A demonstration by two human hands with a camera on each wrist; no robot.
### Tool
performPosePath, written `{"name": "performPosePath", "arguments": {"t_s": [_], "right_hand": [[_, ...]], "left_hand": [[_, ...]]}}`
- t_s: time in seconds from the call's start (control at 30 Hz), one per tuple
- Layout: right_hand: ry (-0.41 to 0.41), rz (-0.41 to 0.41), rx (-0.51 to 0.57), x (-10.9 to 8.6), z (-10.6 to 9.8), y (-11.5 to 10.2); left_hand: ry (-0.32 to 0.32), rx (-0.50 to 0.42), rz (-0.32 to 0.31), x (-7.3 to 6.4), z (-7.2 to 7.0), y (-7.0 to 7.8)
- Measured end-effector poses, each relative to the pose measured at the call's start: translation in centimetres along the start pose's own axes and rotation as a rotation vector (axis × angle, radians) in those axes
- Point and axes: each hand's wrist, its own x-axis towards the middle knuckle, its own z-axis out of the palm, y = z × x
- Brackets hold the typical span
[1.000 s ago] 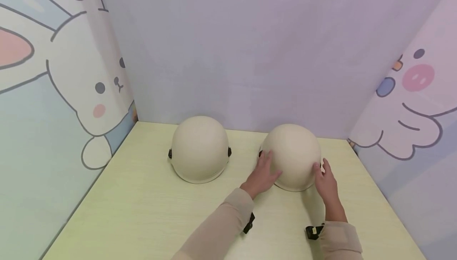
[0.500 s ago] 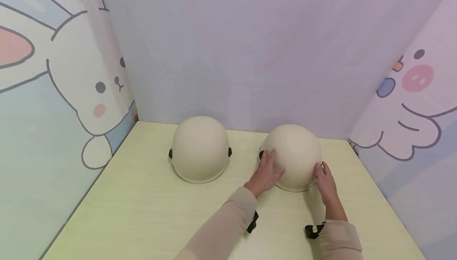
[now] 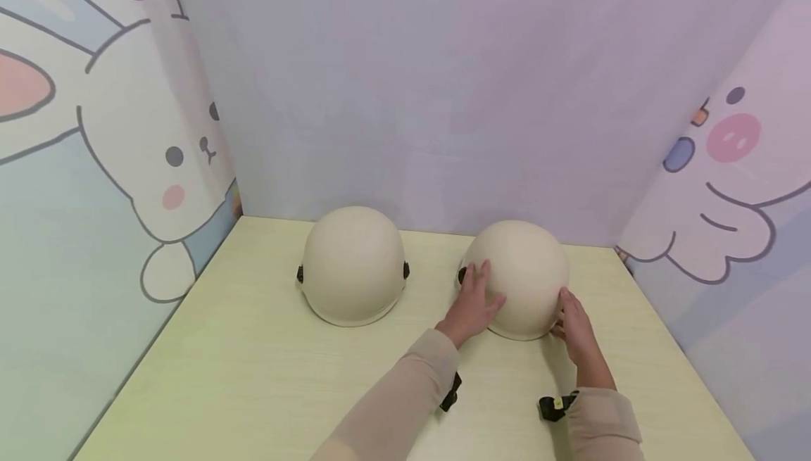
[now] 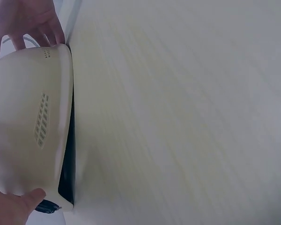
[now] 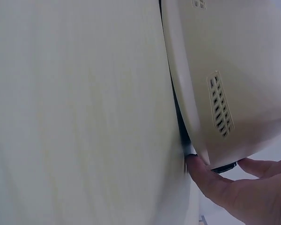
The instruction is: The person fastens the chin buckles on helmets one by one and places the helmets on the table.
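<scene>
Two cream helmets stand dome-up on the pale wooden table [image 3: 253, 376]. Both hands are at the right-hand helmet [image 3: 526, 267]. My left hand [image 3: 470, 307] lies against its left side with fingers spread, near a black side fitting [image 3: 462, 275]; in the left wrist view its thumb [image 4: 33, 199] touches the shell. My right hand [image 3: 578, 327] holds the opposite side. The right wrist view shows a fingertip [image 5: 196, 164] at the lower rim and the thumb by the black fitting [image 5: 225, 167]. A dark gap runs beneath the rim. The inside of the helmet is hidden.
The left-hand helmet [image 3: 353, 267] stands apart from both hands, with black fittings on its sides. A lilac curtain [image 3: 418, 95] hangs behind the table. Cartoon-printed panels [image 3: 152, 130] flank both sides. Black wrist devices [image 3: 552, 408] sit by the sleeves.
The right hand's fingers have moved lower, toward and under the helmet's right rim. The left hand has shifted slightly right on the shell. Both helmets stay in place.
</scene>
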Motion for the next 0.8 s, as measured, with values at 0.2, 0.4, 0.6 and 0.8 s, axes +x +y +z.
{"name": "performPosePath", "arguments": {"t_s": [0.2, 0.4, 0.6, 0.8], "right_hand": [[-0.026, 0.034, 0.084, 0.0, -0.1, -0.1], [-0.021, 0.061, 0.101, 0.2, -0.2, 0.2], [-0.007, 0.052, 0.142, 0.1, -0.2, 0.6], [-0.005, 0.025, 0.134, -0.2, -0.1, -0.2]], "left_hand": [[0.023, -0.029, -0.004, 0.3, 0.6, 0.0], [0.053, -0.054, 0.001, 0.3, 1.0, 0.1], [0.052, -0.082, -0.013, 0.2, 1.2, 0.1], [0.053, -0.118, -0.006, -0.1, 0.8, 0.0]]}}
